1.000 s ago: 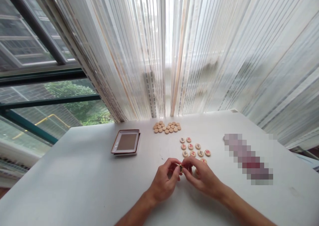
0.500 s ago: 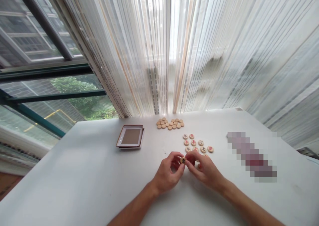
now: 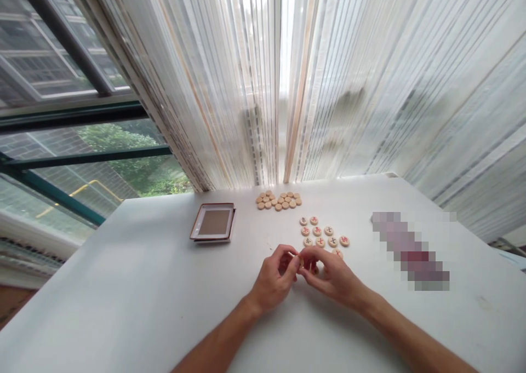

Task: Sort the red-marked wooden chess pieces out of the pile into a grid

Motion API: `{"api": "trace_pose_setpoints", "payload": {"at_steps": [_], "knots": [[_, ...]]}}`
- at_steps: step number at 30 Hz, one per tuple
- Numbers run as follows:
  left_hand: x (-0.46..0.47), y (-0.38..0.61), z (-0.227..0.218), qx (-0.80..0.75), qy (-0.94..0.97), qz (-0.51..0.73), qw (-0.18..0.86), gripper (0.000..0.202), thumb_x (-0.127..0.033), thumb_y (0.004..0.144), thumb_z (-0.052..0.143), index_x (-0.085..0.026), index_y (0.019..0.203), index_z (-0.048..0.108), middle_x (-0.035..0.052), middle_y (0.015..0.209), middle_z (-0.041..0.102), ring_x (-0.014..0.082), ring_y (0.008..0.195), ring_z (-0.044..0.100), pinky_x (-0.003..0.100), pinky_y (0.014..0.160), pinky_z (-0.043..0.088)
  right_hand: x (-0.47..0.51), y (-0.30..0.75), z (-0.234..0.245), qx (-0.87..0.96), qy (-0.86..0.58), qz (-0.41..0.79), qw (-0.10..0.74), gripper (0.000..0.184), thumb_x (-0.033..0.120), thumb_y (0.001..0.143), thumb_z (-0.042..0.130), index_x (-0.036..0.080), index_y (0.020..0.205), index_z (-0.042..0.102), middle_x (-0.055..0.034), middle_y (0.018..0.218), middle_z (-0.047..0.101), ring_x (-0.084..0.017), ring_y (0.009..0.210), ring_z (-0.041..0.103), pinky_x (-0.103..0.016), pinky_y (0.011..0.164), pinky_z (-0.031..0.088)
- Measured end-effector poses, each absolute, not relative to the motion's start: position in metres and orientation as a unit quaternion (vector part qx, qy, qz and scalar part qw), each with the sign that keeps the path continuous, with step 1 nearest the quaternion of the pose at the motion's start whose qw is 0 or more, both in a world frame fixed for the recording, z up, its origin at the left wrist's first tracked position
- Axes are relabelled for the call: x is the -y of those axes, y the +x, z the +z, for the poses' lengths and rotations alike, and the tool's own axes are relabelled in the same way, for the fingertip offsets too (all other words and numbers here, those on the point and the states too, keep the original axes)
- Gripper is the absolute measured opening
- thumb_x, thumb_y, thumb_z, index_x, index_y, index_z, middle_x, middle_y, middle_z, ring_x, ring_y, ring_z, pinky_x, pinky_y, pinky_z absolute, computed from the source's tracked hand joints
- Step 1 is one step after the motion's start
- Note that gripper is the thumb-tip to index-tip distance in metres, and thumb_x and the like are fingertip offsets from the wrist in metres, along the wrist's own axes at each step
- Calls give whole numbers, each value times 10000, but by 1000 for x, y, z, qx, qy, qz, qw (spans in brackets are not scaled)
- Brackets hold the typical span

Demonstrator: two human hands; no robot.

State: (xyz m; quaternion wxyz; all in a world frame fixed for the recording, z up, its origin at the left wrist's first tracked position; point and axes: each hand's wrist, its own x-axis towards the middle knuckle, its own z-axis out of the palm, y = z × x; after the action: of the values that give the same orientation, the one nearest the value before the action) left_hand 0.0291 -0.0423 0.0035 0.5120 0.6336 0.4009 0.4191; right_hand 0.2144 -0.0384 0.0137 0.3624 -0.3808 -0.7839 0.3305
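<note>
Between the fingertips of my left hand (image 3: 274,274) and my right hand (image 3: 329,271) is a small round wooden Chinese chess piece (image 3: 301,262), mostly covered by the fingers. Both hands are closed in a pinch around it, just above the table. Beyond my right hand lie several chess pieces (image 3: 316,231) in loose rows, face up, with red or black characters. Part of this group is hidden behind the right fingers.
At the table's far edge sits a cluster of plain-looking round pieces (image 3: 278,200). A shallow square box (image 3: 213,222) rests to the left on the white table (image 3: 135,285). A pixelated long object (image 3: 411,252) lies at right. A striped curtain (image 3: 283,88) hangs behind.
The held piece has turned in the fingers, and its black character no longer shows. My left thumb now covers more of it. The whole view has shifted slightly.
</note>
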Motion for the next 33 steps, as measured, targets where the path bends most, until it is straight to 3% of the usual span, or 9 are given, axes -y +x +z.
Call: {"api": "trace_pose_setpoints", "payload": {"at_steps": [20, 23, 28, 33], "knots": [[42, 25, 2, -356, 641, 425, 531, 287, -342, 952, 555, -172, 1177, 501, 84, 972, 657, 140, 733, 631, 248, 663, 504, 40, 215, 19, 767, -405, 337, 366, 128, 279, 947, 551, 224, 1062, 557, -22, 850, 638, -143, 721, 602, -211, 505, 428], [44, 26, 3, -364, 651, 421, 516, 292, -337, 947, 566, -175, 1182, 508, 87, 972, 665, 149, 751, 638, 246, 658, 502, 39, 216, 18, 761, -414, 343, 362, 88, 299, 964, 528, 222, 993, 559, -20, 830, 639, -143, 714, 601, -205, 474, 400], [47, 26, 4, -362, 686, 403, 486, 279, -309, 942, 572, -174, 1179, 513, 89, 958, 697, 158, 763, 648, 254, 673, 504, 36, 218, 12, 751, -448, 325, 362, 169, 349, 934, 593, 213, 846, 544, 4, 724, 610, -129, 641, 562, -202, 464, 387], [48, 26, 5, -354, 710, 393, 464, 247, -283, 937, 571, -183, 1158, 526, 94, 1007, 706, 161, 776, 656, 260, 683, 508, 36, 218, 11, 750, -445, 321, 369, 187, 337, 926, 609, 211, 807, 538, 16, 686, 597, -117, 604, 531, -199, 467, 384]]}}
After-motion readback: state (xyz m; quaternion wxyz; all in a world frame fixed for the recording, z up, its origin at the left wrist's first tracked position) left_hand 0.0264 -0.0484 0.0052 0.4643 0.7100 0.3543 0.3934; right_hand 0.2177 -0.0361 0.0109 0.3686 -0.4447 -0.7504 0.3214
